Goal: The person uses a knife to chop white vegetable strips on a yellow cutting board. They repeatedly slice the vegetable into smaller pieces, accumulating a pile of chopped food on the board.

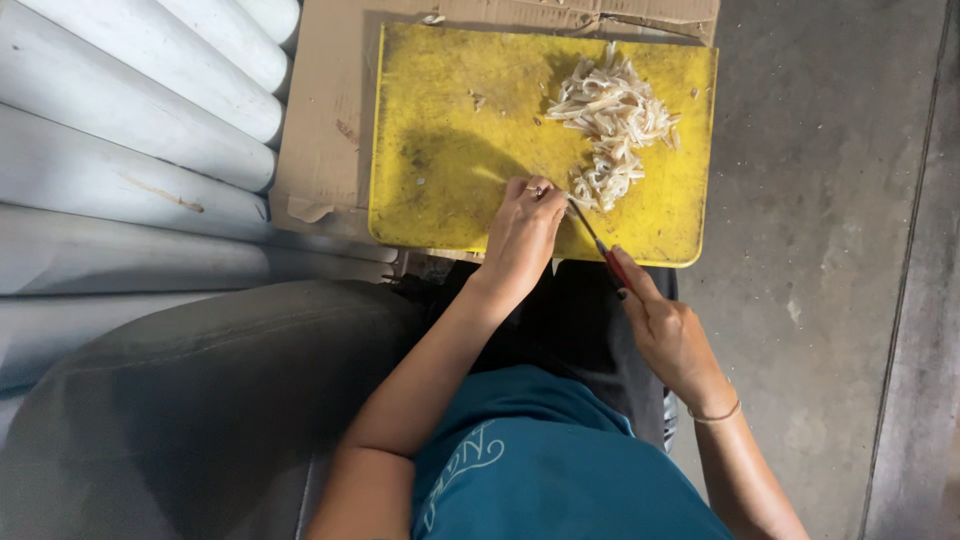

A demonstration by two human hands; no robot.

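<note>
Knife (598,243) with red handle, gripped in right hand (668,335) at centre right of the frame, fingers curled shut round the handle, blade angled up-left toward the lower end of the pile. Left hand (522,232) at centre, fingers bunched together, fingertips pressed down on the yellow cutting board (440,150) just beside the blade; too small to tell whether a piece is pinched beneath. Pile of pale cut strips (612,125) on the upper right part of the board, trailing down to the blade. Flattened cardboard (325,120) under the board, upper centre. White corrugated sheet (120,130) along the left edge. Grey concrete floor (830,200) on the right. Thin bracelet (716,414) on the right wrist.
</note>
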